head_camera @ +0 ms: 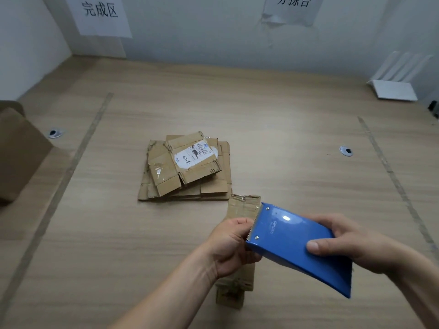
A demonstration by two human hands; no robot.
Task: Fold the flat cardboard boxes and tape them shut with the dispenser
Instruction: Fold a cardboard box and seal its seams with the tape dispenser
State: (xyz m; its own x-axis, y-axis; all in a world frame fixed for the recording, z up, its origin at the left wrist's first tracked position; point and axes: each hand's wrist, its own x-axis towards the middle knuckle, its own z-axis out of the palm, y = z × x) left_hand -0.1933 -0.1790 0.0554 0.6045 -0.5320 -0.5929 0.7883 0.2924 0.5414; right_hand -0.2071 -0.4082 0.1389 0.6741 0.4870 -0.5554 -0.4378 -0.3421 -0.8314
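You see "完成区" on the white paper wall sign (98, 14) at left and "deli" on the blue plastic tape dispenser (297, 243).

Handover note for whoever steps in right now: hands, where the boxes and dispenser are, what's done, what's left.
Right hand grips the blue tape dispenser by its rear, held above the table.
Left hand is curled at the dispenser's toothed blade end; whether it pinches tape cannot be told.
A small cardboard box lies under the hands, mostly hidden, old tape on its far end.
Stack of flat cardboard boxes sits mid-table, unfolded, a labelled one on top.
Done: no fresh tape visible.
Left: tape the near box, then fold and tape the stack.
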